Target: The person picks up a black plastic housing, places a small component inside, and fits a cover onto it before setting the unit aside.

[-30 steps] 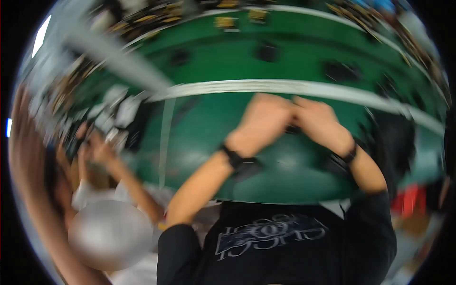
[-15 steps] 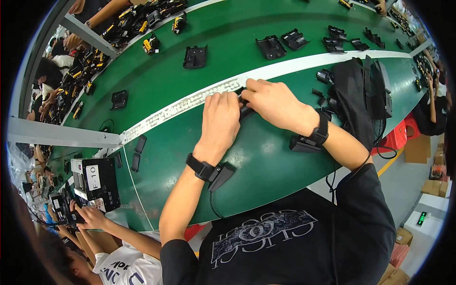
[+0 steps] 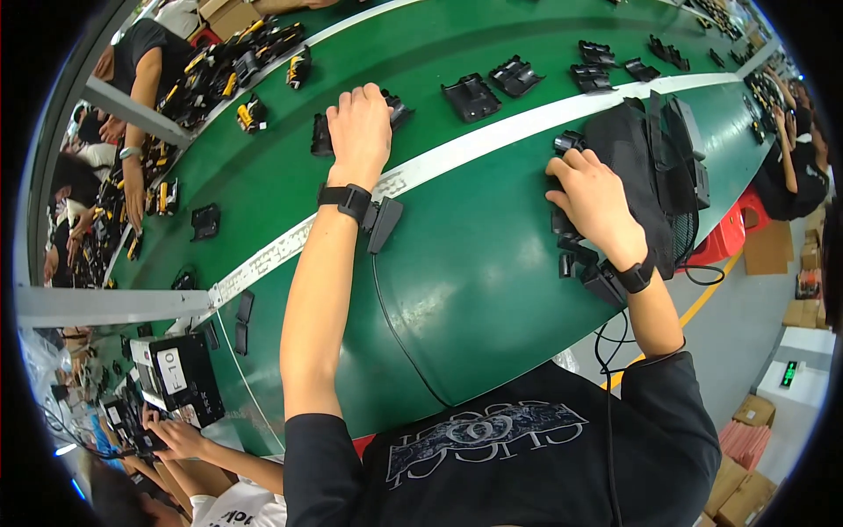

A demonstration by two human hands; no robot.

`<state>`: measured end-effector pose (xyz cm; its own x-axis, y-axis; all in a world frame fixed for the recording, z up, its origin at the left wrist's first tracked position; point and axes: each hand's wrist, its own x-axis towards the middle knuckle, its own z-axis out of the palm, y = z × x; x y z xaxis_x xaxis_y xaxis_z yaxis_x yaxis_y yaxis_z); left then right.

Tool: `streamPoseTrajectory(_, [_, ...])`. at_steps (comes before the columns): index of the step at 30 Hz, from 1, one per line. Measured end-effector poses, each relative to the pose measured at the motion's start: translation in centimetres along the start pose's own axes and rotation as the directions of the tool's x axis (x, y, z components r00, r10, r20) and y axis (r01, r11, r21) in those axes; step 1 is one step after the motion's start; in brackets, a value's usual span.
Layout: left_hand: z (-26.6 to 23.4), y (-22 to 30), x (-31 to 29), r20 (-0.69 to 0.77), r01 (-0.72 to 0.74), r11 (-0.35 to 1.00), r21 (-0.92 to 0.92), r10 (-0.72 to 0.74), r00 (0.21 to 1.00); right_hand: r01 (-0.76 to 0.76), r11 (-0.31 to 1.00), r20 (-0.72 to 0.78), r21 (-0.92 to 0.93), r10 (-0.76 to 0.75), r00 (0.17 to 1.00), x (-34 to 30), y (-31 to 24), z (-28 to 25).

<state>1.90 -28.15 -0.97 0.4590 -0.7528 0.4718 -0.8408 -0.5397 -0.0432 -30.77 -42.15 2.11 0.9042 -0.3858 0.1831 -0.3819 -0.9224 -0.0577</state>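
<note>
My left hand point(image 3: 360, 132) is stretched over the belt, fingers together and bent down around a curved black plastic shell point(image 3: 400, 109); its fingertips are partly hidden. Another black shell point(image 3: 321, 137) shows on the other side of that hand. My right hand point(image 3: 594, 200) hovers with thumb and fingers apart over small black plastic parts point(image 3: 564, 223) beside a black mesh bag point(image 3: 620, 158). A round black part point(image 3: 569, 140) lies just beyond its fingers. Both wrists wear black straps with small black boxes and cables.
More black shells point(image 3: 471, 97) lie along the green belt point(image 3: 290, 158), behind a white rail point(image 3: 509, 125). Yellow-and-black units point(image 3: 252, 114) are heaped at the far left, where other people work. A metal post point(image 3: 114, 306) and a black box point(image 3: 180, 373) stand left.
My hands have parted from the black part they both held. The left has gone forward onto the belt, the right across to the small parts. The shells on the belt have shifted left.
</note>
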Motion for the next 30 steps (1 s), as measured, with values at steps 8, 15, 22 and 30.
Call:
streamPoseTrajectory(8, [2.2,6.8,4.9,-0.063,-0.449,0.885,-0.125,0.445,0.893,0.027,0.998,-0.097,0.057,-0.022,0.995,0.6,-0.5,0.0])
streamPoseTrajectory(15, [-1.3,7.1,3.5,0.057,-0.458,0.848,-0.265,0.488,0.871,-0.104,0.881,0.072,0.461,0.079,0.994,0.4,-2.6,-2.9])
streamPoseTrajectory(22, [-8.5,4.7,-8.6,0.232,-0.283,0.9,-0.332,0.369,0.9,0.179,0.905,0.027,0.385,-0.204,0.978,0.5,-2.3,1.6])
streamPoseTrajectory(30, [-9.0,2.8,-15.0,0.101,-0.162,0.85,-0.501,0.244,0.965,0.345,0.828,-0.085,0.442,-0.344,0.935,3.5,-8.2,-1.9])
